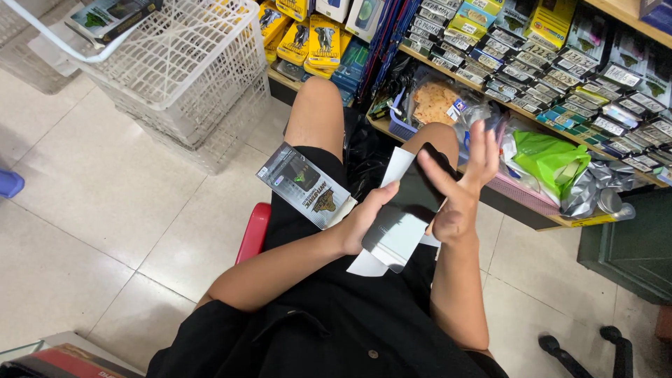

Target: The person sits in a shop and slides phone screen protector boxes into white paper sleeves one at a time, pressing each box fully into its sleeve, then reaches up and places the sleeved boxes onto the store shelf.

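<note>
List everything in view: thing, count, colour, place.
white sleeve: one, white, held in left hand over lap
dark flat panel: one, black, at right hand
packet: one, grey and black, on left thigh
baskets: stacked, white, floor upper left
stool: one, red, under person
shelf packets: many, yellow, blue, grey, shelves at top
bag: one, green, lower shelf
left hand: gripping sleeve
right hand: fingers spread, touching panel
</note>
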